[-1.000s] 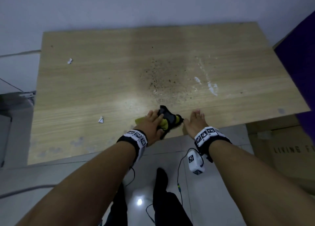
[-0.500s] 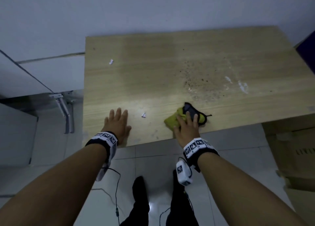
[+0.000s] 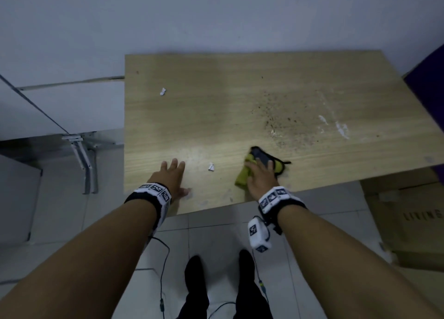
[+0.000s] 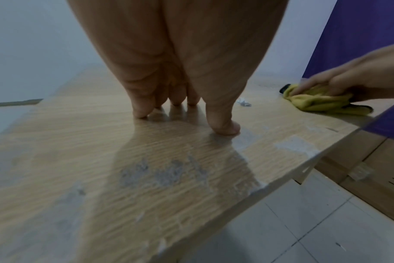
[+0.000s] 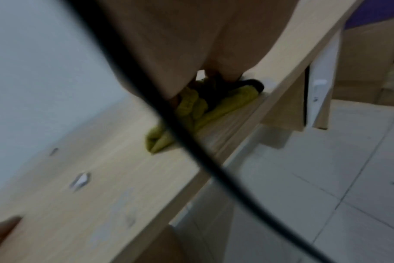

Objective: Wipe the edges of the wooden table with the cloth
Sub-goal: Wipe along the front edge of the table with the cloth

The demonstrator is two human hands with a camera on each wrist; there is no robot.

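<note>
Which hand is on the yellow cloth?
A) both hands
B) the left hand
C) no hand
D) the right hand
D: the right hand presses on the yellow cloth near the table's front edge, while the left hand rests flat on bare wood, apart from it.

The table (image 3: pixel 216 116) is a light wood-grain slab filling the middle of my head view, with dark specks and white smears toward its right and pale scuffs along the near edge. The cloth (image 3: pixel 242 178), yellow-green with a black part, lies crumpled at lower centre-right, on the top just beside that near edge.
</note>
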